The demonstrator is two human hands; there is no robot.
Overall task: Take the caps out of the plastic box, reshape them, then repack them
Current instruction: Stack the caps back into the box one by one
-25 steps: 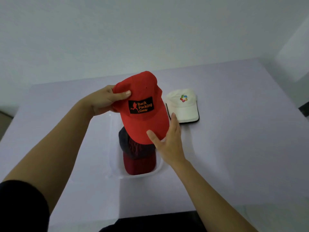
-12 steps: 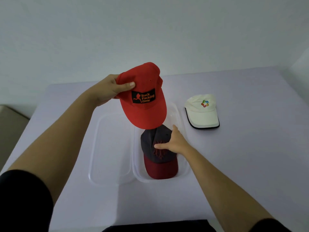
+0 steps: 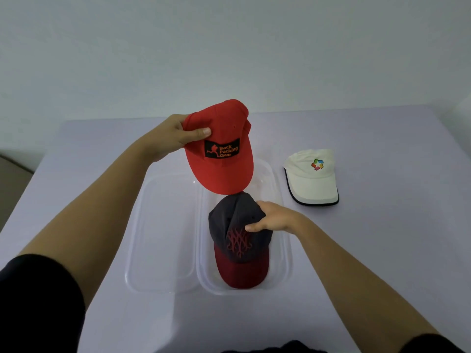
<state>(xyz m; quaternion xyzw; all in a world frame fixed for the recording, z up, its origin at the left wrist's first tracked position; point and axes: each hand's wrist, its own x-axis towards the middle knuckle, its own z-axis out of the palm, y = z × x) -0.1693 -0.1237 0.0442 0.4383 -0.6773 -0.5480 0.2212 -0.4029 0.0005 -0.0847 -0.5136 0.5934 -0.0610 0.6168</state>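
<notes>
A: Where are the caps?

B: The dark grey cap (image 3: pixel 238 225), with a maroon brim and red stitched emblem, sits inside the clear plastic box (image 3: pixel 285 250), brim toward the person. The right hand (image 3: pixel 274 219) is clamped on its crown, thumb on the front panel and the fingers over the top, bunching the fabric.

A: And the red one?

B: The red cap (image 3: pixel 221 159) hangs in the air above the far end of the box, its brim tip just over the grey cap's crown. It bears a black patch reading "Back Packing Gear". The left hand (image 3: pixel 173 136) pinches the crown's edge, thumb pressed on the outside, fingers hidden behind the fabric.

A: Any others?

B: A white cap (image 3: pixel 312 178) with a dark-trimmed brim and a multicoloured emblem lies on the counter (image 3: pixel 382 225), to the right of the box and apart from it.

A: What sits left of the box?

B: A clear lid (image 3: pixel 163 238), lying flat against the box's left side. Black sleeves (image 3: pixel 38 301) cover the upper arms.
</notes>
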